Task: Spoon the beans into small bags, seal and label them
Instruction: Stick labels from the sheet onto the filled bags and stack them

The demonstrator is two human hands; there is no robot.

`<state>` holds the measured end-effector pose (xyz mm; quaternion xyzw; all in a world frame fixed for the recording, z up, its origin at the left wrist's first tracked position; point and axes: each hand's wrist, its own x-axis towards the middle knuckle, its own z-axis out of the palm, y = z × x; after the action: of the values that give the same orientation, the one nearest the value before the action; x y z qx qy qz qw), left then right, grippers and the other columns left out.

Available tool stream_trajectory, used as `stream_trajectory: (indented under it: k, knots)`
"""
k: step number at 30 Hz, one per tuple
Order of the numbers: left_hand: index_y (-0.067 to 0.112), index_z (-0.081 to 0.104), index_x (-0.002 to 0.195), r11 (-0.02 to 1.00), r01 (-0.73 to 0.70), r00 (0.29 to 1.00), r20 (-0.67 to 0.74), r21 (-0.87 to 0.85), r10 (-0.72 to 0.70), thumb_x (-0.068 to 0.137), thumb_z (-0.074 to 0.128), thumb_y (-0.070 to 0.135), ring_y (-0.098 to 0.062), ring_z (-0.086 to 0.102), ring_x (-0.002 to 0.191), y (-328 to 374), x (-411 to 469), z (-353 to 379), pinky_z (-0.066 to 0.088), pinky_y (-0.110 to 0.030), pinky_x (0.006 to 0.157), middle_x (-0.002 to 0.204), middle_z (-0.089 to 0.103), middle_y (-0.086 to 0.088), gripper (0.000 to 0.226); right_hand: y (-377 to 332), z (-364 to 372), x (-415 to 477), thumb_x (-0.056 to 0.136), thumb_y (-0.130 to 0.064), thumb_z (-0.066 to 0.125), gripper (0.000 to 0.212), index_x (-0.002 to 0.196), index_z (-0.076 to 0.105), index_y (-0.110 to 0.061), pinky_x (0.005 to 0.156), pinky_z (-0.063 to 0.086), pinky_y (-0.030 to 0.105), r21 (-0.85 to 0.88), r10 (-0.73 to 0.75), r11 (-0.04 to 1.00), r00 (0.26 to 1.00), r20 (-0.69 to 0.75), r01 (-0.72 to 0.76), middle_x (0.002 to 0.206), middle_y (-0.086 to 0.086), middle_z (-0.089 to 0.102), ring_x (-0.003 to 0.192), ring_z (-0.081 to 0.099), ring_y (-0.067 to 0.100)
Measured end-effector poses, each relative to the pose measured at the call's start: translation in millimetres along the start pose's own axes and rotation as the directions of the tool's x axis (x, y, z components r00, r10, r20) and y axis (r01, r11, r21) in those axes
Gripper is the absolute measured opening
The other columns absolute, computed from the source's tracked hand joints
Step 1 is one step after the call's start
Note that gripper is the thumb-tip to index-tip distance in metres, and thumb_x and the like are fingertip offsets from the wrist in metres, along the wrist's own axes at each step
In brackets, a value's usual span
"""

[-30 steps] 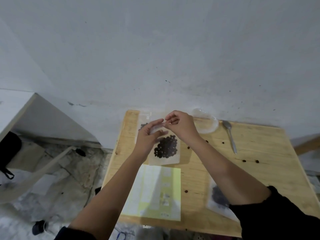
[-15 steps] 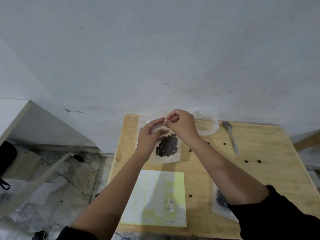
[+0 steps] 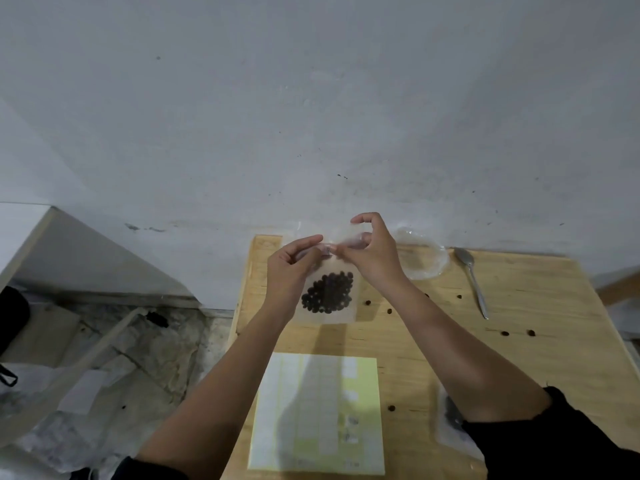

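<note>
A small clear bag [image 3: 327, 304] with a dark clump of beans in it hangs over the far left part of the wooden table [image 3: 519, 344]. My left hand [image 3: 294, 271] pinches the bag's top edge at the left. My right hand [image 3: 372, 252] pinches the same top edge a little to the right, fingers curled over it. A yellow label sheet [image 3: 318, 412] lies flat near the front edge. A metal spoon [image 3: 474, 282] rests at the back right. Another bag with beans [image 3: 450, 420] lies partly hidden under my right forearm.
A crumpled clear plastic piece [image 3: 424, 256] sits against the wall beside the spoon. Several loose beans [image 3: 505, 333] are scattered over the table's middle and right. The table's left edge drops to a rough floor with rubble [image 3: 138, 358].
Both hands have lifted slightly toward the wall with the bag's top edge. My right hand's fingers have spread higher above the opening. The camera has tilted, shifting the table lower in view.
</note>
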<state>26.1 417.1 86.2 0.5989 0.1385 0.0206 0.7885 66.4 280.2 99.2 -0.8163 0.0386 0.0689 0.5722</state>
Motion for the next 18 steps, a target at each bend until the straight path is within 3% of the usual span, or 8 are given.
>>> stream_trajectory:
  k: [2,5,8,11,14,16,18]
  knots:
    - [0.007,0.07,0.099,1.0,-0.003,0.999,-0.049,0.002,0.003,0.081,0.069,0.003,-0.012,0.067,0.078,0.7,6.5,-0.6,0.055,-0.019,0.075,0.083,0.07,-0.006,0.018,-2.3,4.3,4.5,0.068,-0.026,0.083,0.053,0.103,0.043,-0.03,0.082,0.055,0.041,-0.016,-0.02,1.0,1.0,-0.001,0.02,0.087,0.018,0.066,0.081,0.066,0.027]
    - [0.004,0.07,0.097,1.0,0.012,0.995,-0.103,0.011,-0.01,0.082,0.067,0.0,-0.02,0.062,0.075,0.2,18.3,-4.1,0.056,-0.021,0.075,0.079,0.061,-0.013,0.015,-5.8,11.0,10.8,0.076,-0.009,0.075,0.047,0.106,0.042,-0.024,0.07,0.056,0.026,-0.012,-0.056,0.998,0.998,-0.009,0.056,0.078,0.01,0.062,0.072,0.065,0.019]
    - [0.007,0.071,0.093,0.999,0.007,0.994,-0.113,0.032,-0.003,0.085,0.062,-0.003,-0.021,0.057,0.073,-1.9,32.0,-10.8,0.056,-0.022,0.071,0.074,0.054,-0.009,0.015,-4.4,17.8,13.5,0.082,-0.003,0.065,0.047,0.115,0.04,-0.026,0.071,0.054,0.022,0.048,-0.051,0.998,0.998,-0.028,0.052,0.088,0.004,0.061,0.08,0.066,0.018]
    - [0.009,0.069,0.095,1.0,0.013,0.994,-0.11,-0.009,-0.014,0.089,0.057,-0.001,-0.017,0.065,0.077,-0.9,47.3,-23.5,0.055,-0.024,0.072,0.083,0.061,-0.013,0.017,4.5,28.0,12.3,0.082,-0.005,0.066,0.053,0.12,0.036,-0.027,0.073,0.051,0.019,0.098,-0.027,0.995,1.0,-0.006,0.028,0.104,-0.006,0.055,0.091,0.063,0.013]
    - [0.011,0.064,0.103,0.996,0.052,0.998,-0.028,-0.068,-0.054,0.091,0.056,0.002,-0.024,0.067,0.095,-3.1,63.3,-37.8,0.055,-0.025,0.078,0.104,0.063,-0.017,0.017,20.6,41.7,10.4,0.08,-0.006,0.07,0.034,0.099,0.046,-0.021,0.076,0.05,0.018,0.055,-0.029,0.998,0.999,0.032,0.027,0.1,-0.007,0.055,0.094,0.062,0.017]
    - [0.019,0.06,0.109,0.996,0.066,0.998,0.008,0.058,-0.066,0.088,0.062,0.005,-0.025,0.063,0.102,-11.1,70.6,-47.4,0.056,-0.029,0.081,0.118,0.054,-0.014,0.025,28.6,48.3,12.3,0.08,-0.006,0.07,0.022,0.084,0.054,-0.021,0.076,0.049,0.017,0.022,0.001,1.0,1.0,0.02,-0.002,0.093,-0.007,0.06,0.091,0.062,0.018]
    - [0.024,0.057,0.114,0.969,0.072,0.997,-0.007,0.238,-0.072,0.086,0.066,0.009,-0.026,0.06,0.105,-21.9,73.1,-58.2,0.055,-0.036,0.086,0.123,0.049,-0.011,0.033,34.9,51.8,17.2,0.079,-0.006,0.071,0.018,0.081,0.059,-0.019,0.075,0.049,0.018,0.006,0.056,0.998,0.998,-0.021,-0.056,0.088,-0.01,0.061,0.086,0.06,0.014]
